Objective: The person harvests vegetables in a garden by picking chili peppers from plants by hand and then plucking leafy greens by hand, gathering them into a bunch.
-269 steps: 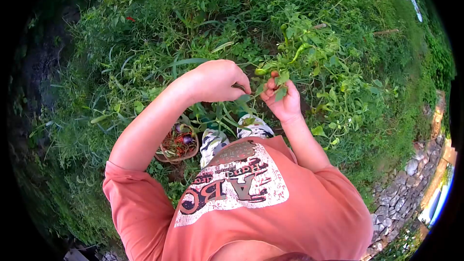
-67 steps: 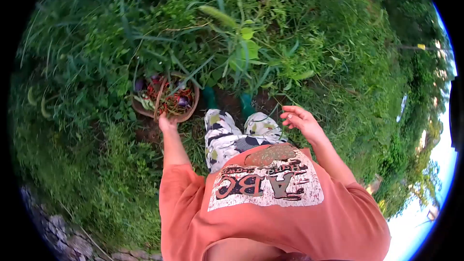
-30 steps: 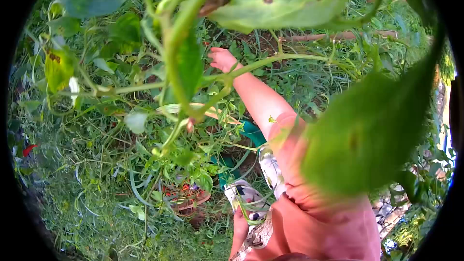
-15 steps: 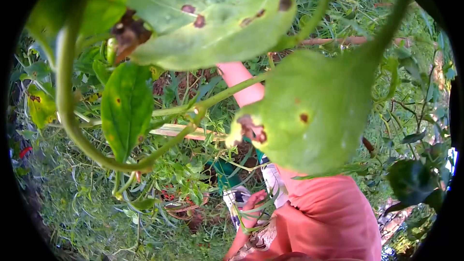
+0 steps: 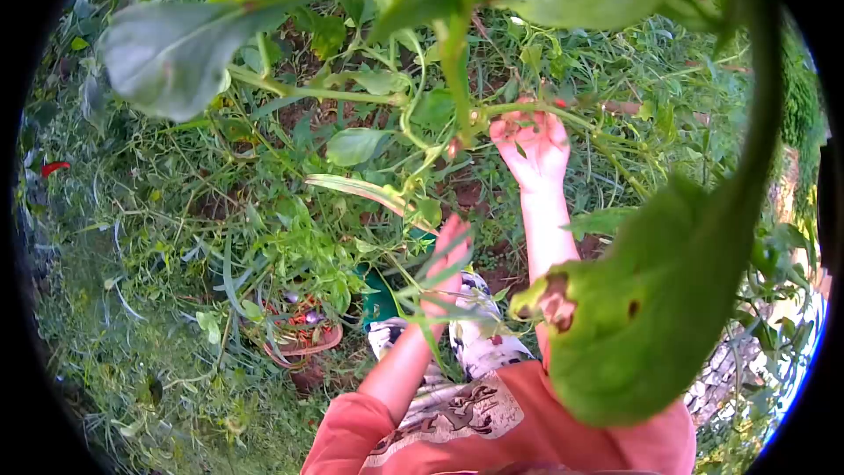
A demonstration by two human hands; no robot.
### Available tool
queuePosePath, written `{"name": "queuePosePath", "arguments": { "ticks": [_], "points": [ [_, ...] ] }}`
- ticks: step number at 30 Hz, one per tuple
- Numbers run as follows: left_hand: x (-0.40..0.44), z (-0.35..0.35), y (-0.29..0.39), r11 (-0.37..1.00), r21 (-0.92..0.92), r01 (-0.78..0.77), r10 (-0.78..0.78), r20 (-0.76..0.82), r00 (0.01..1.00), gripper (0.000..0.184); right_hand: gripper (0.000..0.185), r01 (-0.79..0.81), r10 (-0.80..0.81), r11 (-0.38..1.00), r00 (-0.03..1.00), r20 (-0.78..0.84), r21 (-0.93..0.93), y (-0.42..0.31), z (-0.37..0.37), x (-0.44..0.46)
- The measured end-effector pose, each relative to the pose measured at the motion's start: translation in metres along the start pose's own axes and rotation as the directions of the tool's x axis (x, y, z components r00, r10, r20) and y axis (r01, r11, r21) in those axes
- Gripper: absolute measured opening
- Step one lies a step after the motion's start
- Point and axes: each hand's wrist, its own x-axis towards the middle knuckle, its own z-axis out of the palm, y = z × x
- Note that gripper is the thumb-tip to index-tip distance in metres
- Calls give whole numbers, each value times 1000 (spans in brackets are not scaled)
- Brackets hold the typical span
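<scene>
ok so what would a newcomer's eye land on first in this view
Probably the big green leaf with brown spots, looming before the camera at lower right. Next might come the right hand among stems above centre, then the left hand lower down, near the middle. A small bright red thing at far left and a half-hidden basket at lower left add colour.

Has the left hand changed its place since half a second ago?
Yes. Against the basket, the left hand has moved up the picture, from about level to clearly higher.
</scene>
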Motion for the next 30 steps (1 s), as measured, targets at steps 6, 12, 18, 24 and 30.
{"name": "queuePosePath", "arguments": {
  "ticks": [6, 12, 18, 24, 30],
  "points": [
    [36, 41, 72, 952, -258, -163, 188, 75, 979, 62, 26, 7, -27, 993, 986, -164, -120, 6, 21, -67],
    [25, 50, 78, 815, -556, -162, 232, 57, 971, 18, 21, 116, -159, 966, 971, -177, -230, 12, 24, -86],
    [10, 58, 69, 838, -480, -261, 280, -32, 959, 16, 17, 131, -278, 937, 842, -463, -324, 22, -3, -84],
    [3, 68, 63, 824, -506, -255, 221, -127, 967, 19, 14, 29, -60, 996, 927, -371, -89, 21, 16, -79],
    [2, 60, 48, 795, -570, -206, 185, -96, 978, 21, 9, -12, -96, 940, 951, -295, -342, 13, 17, -83]
  ]
}}
